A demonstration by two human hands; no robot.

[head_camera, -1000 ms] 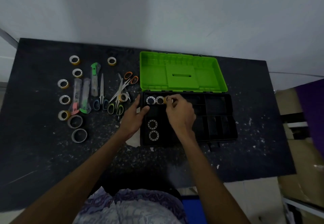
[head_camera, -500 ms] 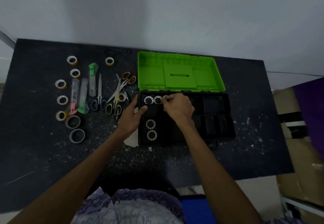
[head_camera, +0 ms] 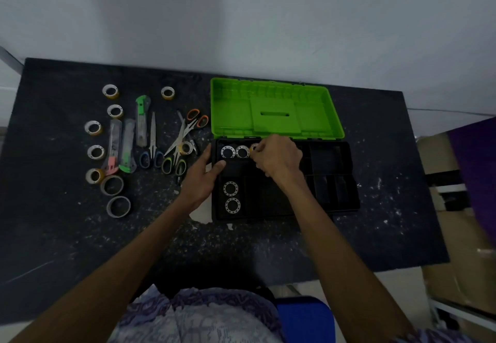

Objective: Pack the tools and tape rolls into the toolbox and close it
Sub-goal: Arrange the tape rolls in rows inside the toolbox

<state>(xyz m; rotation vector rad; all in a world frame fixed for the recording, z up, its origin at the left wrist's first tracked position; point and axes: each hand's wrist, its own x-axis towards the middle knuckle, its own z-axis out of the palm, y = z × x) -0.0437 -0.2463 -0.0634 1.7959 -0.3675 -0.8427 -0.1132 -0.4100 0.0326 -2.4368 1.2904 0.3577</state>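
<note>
Head view looks down on my dark, paint-flecked worktop [head_camera: 268,248] set against a pale wall [head_camera: 241,20]; cardboard boxes [head_camera: 456,262] stand past its 3 o'clock edge. The toolbox [head_camera: 335,181] lies at centre, long axis running 9 to 3 o'clock, its green lid [head_camera: 273,111] thrown back flat toward 12. My right hand [head_camera: 279,157] pinches a yellowish tape roll [head_camera: 253,147] in the box's far-left compartment, just beside two white rolls [head_camera: 234,152]; two more rolls [head_camera: 231,197] lie in the near-left compartment. My left hand [head_camera: 202,179] rests with relaxed fingers on the box's 9 o'clock wall, thumb over the rim. Toward 9 o'clock, cutters [head_camera: 126,144] and scissors [head_camera: 153,141] lie with long axes roughly 12 to 6, ringed by loose tape rolls [head_camera: 112,184]. Bare worktop stretches along the 6 o'clock edge and right of the box.
</note>
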